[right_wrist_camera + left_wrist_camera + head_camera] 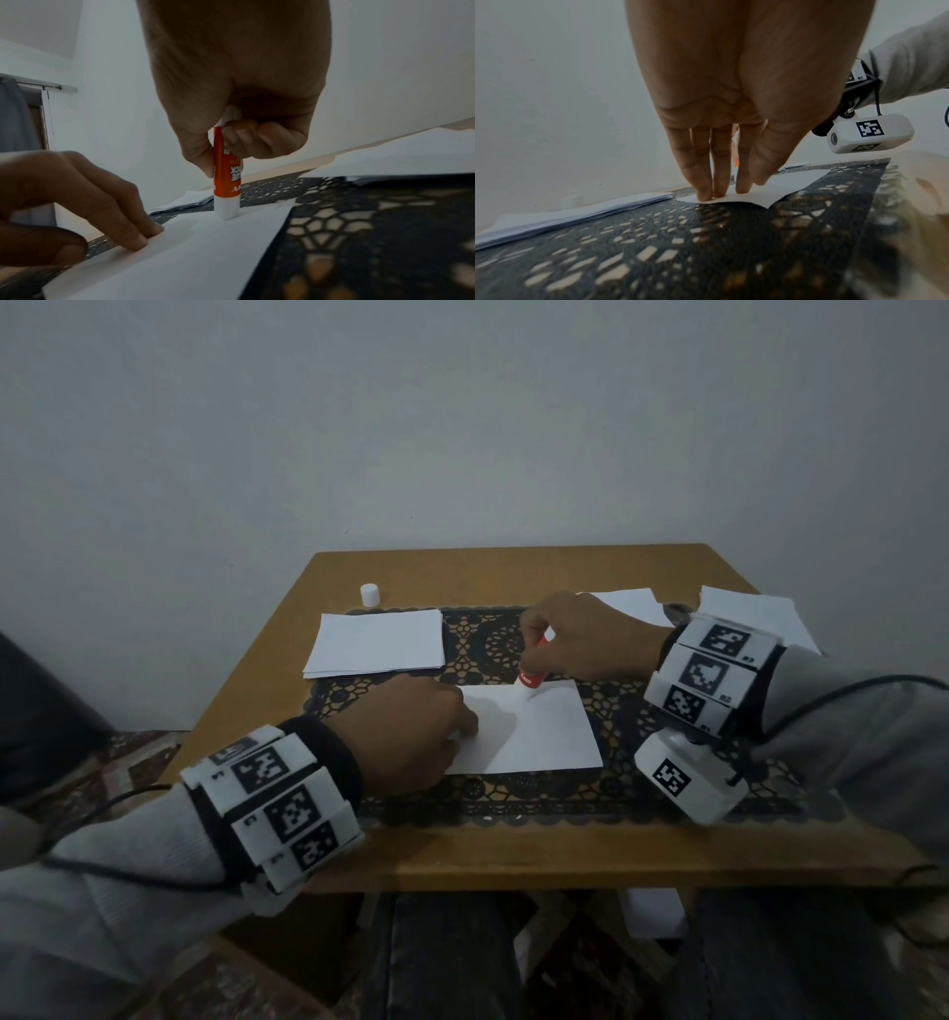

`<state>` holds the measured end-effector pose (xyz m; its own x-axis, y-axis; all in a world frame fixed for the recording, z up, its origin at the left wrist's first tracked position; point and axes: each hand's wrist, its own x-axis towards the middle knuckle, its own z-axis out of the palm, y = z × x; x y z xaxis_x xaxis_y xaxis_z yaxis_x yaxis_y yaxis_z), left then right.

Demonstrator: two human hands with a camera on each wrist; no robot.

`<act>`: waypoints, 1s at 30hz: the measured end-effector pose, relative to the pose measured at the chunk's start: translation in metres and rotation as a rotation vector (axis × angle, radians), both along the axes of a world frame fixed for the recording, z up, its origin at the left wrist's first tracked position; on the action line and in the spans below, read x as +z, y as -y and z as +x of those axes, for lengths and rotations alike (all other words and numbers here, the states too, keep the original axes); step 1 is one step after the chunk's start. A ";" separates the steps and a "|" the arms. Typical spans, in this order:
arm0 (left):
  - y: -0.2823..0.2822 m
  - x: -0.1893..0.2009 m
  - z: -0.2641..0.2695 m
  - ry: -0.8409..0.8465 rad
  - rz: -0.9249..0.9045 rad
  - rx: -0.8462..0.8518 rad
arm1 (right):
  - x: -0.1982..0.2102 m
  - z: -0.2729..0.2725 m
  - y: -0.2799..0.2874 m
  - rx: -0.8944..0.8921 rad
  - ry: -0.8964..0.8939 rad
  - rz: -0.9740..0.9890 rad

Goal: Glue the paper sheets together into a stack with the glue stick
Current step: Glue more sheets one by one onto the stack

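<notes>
A single white sheet (pixel 534 731) lies on the black lace mat in front of me. My left hand (pixel 411 737) presses its left edge with straight fingertips (pixel 706 194), also seen in the right wrist view (pixel 138 239). My right hand (pixel 580 639) grips an orange glue stick (pixel 531 677) upright, its white tip (pixel 226 209) touching the sheet's far edge. A stack of white sheets (pixel 377 642) lies at the back left of the mat, and its edge (pixel 577 215) shows in the left wrist view.
The white glue cap (pixel 369 595) stands on the wooden table (pixel 513 860) behind the left stack. More white sheets (pixel 750 613) lie at the back right, partly under my right wrist. The black lace mat (pixel 493 634) covers the table's middle. A wall stands close behind.
</notes>
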<state>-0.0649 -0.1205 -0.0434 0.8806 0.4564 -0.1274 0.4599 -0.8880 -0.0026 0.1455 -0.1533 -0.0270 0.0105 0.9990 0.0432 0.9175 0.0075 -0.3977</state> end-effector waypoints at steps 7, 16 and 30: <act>-0.001 -0.001 0.003 -0.005 0.011 0.012 | 0.001 0.017 0.008 -0.054 0.055 -0.012; 0.002 0.000 0.015 -0.011 0.030 0.002 | 0.001 0.026 0.015 -0.087 0.084 0.024; -0.003 0.001 0.042 -0.245 0.057 -0.012 | 0.013 0.028 0.021 -0.118 0.090 0.142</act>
